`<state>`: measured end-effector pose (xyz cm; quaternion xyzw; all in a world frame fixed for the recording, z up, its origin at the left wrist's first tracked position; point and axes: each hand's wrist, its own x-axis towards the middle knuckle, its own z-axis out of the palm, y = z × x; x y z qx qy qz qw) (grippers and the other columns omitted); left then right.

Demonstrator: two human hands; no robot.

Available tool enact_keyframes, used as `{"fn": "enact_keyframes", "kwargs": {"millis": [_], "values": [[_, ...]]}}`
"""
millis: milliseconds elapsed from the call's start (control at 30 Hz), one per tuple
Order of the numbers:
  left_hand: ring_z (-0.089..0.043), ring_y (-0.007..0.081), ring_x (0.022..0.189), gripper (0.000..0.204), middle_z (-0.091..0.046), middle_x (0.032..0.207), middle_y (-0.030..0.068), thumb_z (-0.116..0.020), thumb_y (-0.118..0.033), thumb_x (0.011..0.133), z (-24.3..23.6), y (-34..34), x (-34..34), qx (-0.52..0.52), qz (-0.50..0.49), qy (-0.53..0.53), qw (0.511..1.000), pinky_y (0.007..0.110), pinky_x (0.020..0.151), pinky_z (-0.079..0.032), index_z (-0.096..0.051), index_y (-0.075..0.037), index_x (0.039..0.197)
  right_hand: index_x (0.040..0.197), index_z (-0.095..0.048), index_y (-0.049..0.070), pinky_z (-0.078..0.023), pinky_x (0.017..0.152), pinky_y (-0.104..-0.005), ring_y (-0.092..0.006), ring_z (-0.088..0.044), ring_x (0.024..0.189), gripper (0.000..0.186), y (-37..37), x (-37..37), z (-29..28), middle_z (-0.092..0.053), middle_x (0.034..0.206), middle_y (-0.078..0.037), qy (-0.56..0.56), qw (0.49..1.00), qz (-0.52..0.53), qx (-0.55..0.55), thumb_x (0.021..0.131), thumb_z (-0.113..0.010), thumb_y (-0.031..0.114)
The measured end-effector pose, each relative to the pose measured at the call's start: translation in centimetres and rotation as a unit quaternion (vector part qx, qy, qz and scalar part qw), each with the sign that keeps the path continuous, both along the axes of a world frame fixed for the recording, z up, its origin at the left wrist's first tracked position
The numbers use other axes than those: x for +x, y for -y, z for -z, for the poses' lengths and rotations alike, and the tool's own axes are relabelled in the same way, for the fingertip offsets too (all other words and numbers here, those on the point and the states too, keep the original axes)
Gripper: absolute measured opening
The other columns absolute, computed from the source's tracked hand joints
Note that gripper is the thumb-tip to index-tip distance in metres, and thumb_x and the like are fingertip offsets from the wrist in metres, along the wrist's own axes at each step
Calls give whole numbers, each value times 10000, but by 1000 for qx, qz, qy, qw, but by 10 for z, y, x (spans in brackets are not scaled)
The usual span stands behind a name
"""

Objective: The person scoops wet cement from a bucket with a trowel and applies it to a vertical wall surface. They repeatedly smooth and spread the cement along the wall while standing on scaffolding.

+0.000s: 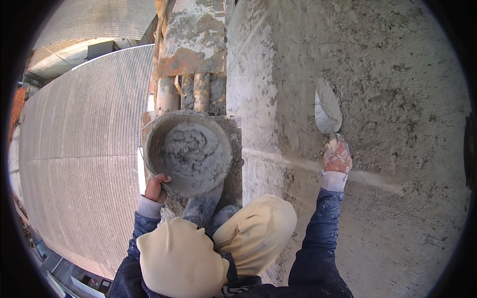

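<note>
My left hand (157, 188) grips the near left rim of a round bucket (227, 152), its thumb hooked over the edge. Wet grey mortar (191, 151) partly fills the bucket, its surface lumpy and stirred. Out to the right, my right hand (337, 156) is closed around the handle of a trowel (328, 107). Grey mortar coats the trowel's blade, which points away from me over the rough wall (387, 104). Whether the blade touches the wall, I cannot tell. Dried mortar smears the back of my right hand.
Below the bucket runs a narrow platform of mortar-stained boards (193, 42) and round poles (201, 93). Corrugated roofing (89, 144) spreads out to the left, beyond the platform's edge. My knees (258, 233) are bent close to the bucket. A pale ridge (372, 181) crosses the wall.
</note>
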<state>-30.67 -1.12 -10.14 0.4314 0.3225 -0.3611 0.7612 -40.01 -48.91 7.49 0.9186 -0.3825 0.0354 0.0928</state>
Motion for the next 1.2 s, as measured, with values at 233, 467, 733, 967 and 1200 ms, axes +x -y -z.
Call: {"fn": "enact_keyframes", "kwargs": {"millis": [233, 467, 733, 967, 1200], "values": [[-582, 241, 790, 144, -594, 819, 109, -503, 15, 711, -7, 0, 3, -26, 3, -24, 999, 349, 779, -482, -583, 37, 829, 1233, -529, 53, -517, 717, -360, -267, -638, 797, 444, -52, 48, -72, -635, 968, -148, 34, 925, -262, 273, 858, -628, 268], [-601, 266, 847, 263, -619, 897, 136, -487, 4, 714, -1, -3, 0, -58, 3, -19, 998, 385, 834, -485, -567, 74, 954, 1379, -330, 43, -531, 675, -395, -333, -643, 816, 622, -16, 158, -24, -639, 1019, -172, 16, 692, -29, 721, 874, -612, 272], [-601, 249, 809, 201, -612, 857, 121, -496, 33, 709, -1, 0, 9, -30, 15, -45, 998, 366, 784, -497, -575, 55, 893, 1225, -483, 8, -496, 739, -461, -405, -634, 866, 386, 14, 63, 20, -649, 917, -230, 182, 971, -65, 138, 922, -519, 244], [-574, 209, 676, 114, -590, 726, 92, -504, 9, 734, -33, 37, 9, 122, 109, 16, 986, 316, 683, -469, -607, -29, 765, 1253, -443, 4, -480, 811, -448, -398, -610, 928, 517, -64, -62, -23, -615, 1003, -245, -45, 952, 58, 298, 832, -612, 251], [-617, 290, 674, 84, -628, 712, 172, -554, -75, 720, -59, 69, 8, 340, 317, 349, 814, 380, 603, -469, -618, -23, 709, 1172, -503, 43, -489, 740, -446, -375, -622, 884, 410, -123, -200, -166, -625, 982, -196, -113, 897, 118, 411, 807, -615, 193]]}}
